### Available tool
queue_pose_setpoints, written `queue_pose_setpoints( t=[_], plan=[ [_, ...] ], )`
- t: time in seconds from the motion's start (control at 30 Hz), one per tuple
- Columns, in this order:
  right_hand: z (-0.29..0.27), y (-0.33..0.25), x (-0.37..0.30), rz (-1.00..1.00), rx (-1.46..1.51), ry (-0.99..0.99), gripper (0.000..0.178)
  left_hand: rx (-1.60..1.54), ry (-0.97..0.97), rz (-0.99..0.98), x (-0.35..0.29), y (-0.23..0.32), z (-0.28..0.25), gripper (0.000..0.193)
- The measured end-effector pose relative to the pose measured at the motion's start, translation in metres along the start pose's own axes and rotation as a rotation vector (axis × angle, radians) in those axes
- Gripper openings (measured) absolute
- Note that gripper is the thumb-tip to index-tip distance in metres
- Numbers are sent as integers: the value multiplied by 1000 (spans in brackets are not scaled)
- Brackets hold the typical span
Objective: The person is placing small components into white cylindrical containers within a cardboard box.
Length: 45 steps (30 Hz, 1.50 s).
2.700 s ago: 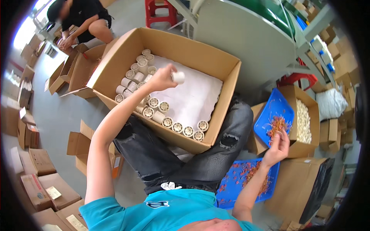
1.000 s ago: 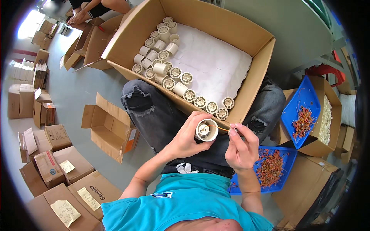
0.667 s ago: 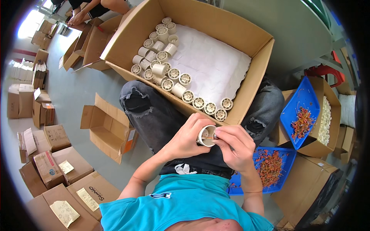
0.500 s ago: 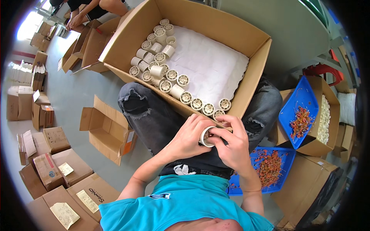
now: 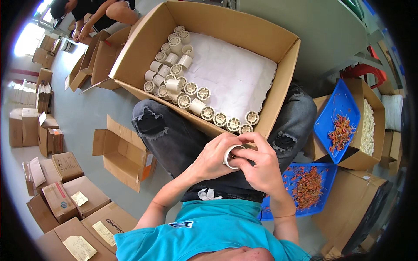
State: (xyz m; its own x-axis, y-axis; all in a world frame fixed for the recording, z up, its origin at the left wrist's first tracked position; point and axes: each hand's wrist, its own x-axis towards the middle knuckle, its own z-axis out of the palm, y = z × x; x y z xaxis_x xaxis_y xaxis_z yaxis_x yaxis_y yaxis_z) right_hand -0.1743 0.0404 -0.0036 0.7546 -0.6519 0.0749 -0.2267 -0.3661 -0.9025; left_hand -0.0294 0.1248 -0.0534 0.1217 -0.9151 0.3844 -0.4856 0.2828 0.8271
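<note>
Over my lap, my left hand (image 5: 213, 157) is wrapped round a short white plastic cylinder (image 5: 226, 160), its open end tilted up toward me. My right hand (image 5: 260, 164) has its thumb and fingers pinched inside that opening. Something small and dark reddish shows at the fingertips, too hidden to name. Just beyond my hands stands a large open cardboard box (image 5: 209, 17) across my legs. Several similar white cylinders (image 5: 190, 88) with spoked ends crowd its left and near sides, on a white sheet (image 5: 230, 65).
To my right, a blue tray (image 5: 322, 204) and a tilted blue tray (image 5: 320, 126) hold tangled red-orange wired parts. A carton of small cream pieces (image 5: 368, 126) stands beyond. Left on the floor are an open carton (image 5: 122, 161) and stacked boxes (image 5: 56, 198). Another person (image 5: 93, 13) sits far left.
My view has shifted slightly. The right fingers appear deeper in the cylinder, and less of the small reddish thing shows. The left hand keeps its hold.
</note>
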Motion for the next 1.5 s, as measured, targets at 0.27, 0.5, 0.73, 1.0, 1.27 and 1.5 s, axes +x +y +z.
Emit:
queue_pose_setpoints(
  t=[0.27, 0.5, 0.73, 1.0, 1.27, 1.5],
  plan=[
    [15, 10, -7, -75, -40, 128, 21, 138, 17, 72, 3, 2, -3, 51],
    [17, 20, -9, -117, 21, 136, 22, 50, -78, -9, -3, -3, -7, 51],
    [26, 32, -12, -194, -18, 174, 24, 191, -169, 40, 3, -3, -8, 52],
    [27, 31, -11, -257, -63, 256, 25, 226, -184, 73, 5, -4, -9, 54],
    [34, 36, -11, -137, 128, 247, 22, 166, -175, 34, 1, -10, -8, 54],
    [31, 32, -14, -55, 179, 191, 19, 199, -159, 101, -3, -13, -10, 53]
  ],
)
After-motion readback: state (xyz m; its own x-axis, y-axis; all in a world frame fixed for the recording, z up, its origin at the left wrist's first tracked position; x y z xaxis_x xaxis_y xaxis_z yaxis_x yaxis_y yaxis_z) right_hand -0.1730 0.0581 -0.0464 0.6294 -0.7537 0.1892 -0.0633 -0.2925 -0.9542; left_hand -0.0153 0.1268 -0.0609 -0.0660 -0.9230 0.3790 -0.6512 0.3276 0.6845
